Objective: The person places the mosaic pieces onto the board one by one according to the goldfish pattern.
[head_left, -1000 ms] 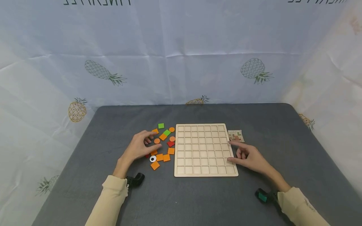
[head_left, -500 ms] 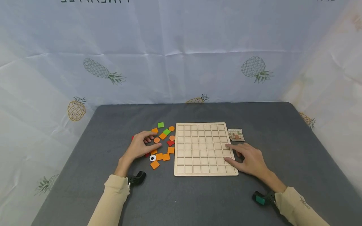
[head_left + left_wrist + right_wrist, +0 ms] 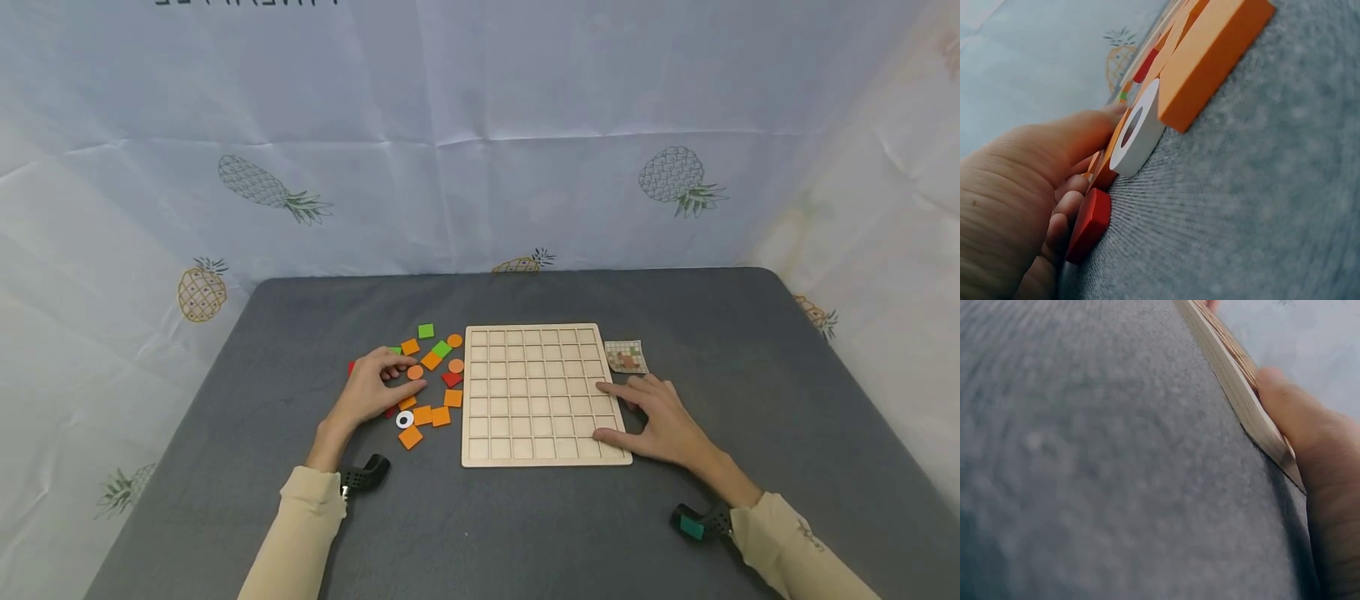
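Your left hand lies low over the table with thumb and forefinger spread and the other fingers loosely bent. An orange disc sits in the gap between thumb and forefinger and is not visibly pinched. The left wrist view is partly blocked by your palm, so contact between your fingers and the red piece beside them cannot be confirmed.

Your right hand grips nothing. Its thumb and forefinger extend, well apart, onto the right margin of the wooden grid board; this contact would likely steady the board against sliding.

The board lies flat between your hands, its cells bare, squared to you so that both sides are within reach. The loose pieces are grouped off its left edge, presumably to leave the grid uncovered: orange squares and a white disc with a black centre nearer you, a green square farther out. The small printed card lies just beside the board's right edge, beyond your right hand, where its pattern faces up unobstructed.
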The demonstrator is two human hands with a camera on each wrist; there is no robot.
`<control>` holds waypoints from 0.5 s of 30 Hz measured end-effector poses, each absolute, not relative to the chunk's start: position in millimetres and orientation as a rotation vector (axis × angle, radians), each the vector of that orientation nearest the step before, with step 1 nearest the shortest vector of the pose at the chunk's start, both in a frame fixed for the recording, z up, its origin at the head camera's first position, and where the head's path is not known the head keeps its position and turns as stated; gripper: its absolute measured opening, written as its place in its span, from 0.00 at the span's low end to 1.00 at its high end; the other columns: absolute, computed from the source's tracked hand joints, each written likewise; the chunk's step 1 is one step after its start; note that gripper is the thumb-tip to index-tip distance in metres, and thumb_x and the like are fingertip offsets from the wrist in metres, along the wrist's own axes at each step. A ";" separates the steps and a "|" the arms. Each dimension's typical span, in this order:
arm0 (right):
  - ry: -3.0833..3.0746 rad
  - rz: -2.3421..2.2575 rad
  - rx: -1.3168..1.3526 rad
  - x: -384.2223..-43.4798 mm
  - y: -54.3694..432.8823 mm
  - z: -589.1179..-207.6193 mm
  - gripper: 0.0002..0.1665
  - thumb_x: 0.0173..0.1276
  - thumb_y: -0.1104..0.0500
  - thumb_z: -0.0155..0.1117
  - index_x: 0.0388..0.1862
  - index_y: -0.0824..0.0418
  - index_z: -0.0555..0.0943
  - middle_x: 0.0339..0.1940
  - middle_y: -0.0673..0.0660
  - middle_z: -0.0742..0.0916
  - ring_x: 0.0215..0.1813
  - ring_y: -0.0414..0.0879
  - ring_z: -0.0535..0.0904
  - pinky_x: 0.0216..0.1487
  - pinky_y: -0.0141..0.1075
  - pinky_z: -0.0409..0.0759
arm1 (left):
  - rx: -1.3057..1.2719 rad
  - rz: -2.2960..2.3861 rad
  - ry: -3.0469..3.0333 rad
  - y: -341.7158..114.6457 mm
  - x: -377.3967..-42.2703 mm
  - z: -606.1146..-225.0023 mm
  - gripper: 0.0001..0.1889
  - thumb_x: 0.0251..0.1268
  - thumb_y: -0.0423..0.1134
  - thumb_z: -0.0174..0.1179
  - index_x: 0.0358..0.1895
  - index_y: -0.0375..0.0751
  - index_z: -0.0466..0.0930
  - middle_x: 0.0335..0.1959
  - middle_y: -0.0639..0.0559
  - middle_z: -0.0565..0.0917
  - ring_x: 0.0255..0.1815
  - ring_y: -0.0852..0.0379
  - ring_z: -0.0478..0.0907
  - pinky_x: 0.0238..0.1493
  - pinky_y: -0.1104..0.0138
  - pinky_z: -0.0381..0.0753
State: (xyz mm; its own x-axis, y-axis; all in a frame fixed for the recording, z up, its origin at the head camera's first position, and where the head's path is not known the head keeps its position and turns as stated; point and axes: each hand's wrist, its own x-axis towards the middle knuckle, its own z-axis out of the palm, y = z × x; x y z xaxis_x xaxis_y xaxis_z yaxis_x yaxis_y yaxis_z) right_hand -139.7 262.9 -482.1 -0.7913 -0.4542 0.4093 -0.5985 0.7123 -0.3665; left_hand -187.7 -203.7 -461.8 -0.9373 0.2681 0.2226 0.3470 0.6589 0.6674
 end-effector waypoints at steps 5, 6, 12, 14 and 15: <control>-2.691 0.667 0.805 -136.8 267.9 -479.1 0.46 0.48 0.40 0.83 0.67 0.50 0.81 0.36 0.44 0.77 0.37 0.35 0.59 0.46 0.36 0.52 | -0.523 -1.133 -2.748 -203.2 -187.8 -462.9 0.15 0.58 0.42 0.76 0.46 0.40 0.90 0.36 0.49 0.82 0.33 0.58 0.72 0.39 0.69 0.73; -2.699 0.652 0.804 -136.3 268.8 -478.5 0.47 0.47 0.39 0.83 0.68 0.50 0.80 0.37 0.45 0.78 0.38 0.36 0.60 0.46 0.36 0.52 | -0.522 -1.133 -2.747 -202.9 -187.7 -462.4 0.15 0.58 0.42 0.76 0.46 0.40 0.90 0.36 0.48 0.82 0.33 0.58 0.72 0.39 0.69 0.74; -2.703 0.572 0.826 -136.9 269.5 -479.5 0.58 0.46 0.34 0.82 0.74 0.55 0.75 0.41 0.50 0.79 0.39 0.37 0.57 0.44 0.36 0.50 | -0.500 -1.131 -2.751 -204.5 -185.4 -460.4 0.16 0.57 0.42 0.76 0.46 0.40 0.90 0.35 0.49 0.81 0.33 0.59 0.73 0.39 0.69 0.75; -2.698 0.552 0.834 -137.3 269.6 -480.3 0.59 0.46 0.33 0.81 0.75 0.56 0.73 0.40 0.49 0.78 0.38 0.38 0.56 0.44 0.36 0.49 | -0.495 -1.126 -2.746 -204.7 -184.9 -460.5 0.15 0.57 0.42 0.76 0.45 0.40 0.91 0.34 0.49 0.81 0.33 0.59 0.73 0.39 0.69 0.75; -2.694 0.545 0.837 -137.5 269.5 -480.5 0.59 0.46 0.33 0.81 0.75 0.56 0.73 0.40 0.49 0.77 0.38 0.37 0.56 0.44 0.36 0.48 | -0.497 -1.119 -2.741 -204.7 -184.8 -460.6 0.14 0.57 0.41 0.76 0.44 0.40 0.91 0.33 0.49 0.81 0.32 0.59 0.73 0.39 0.69 0.75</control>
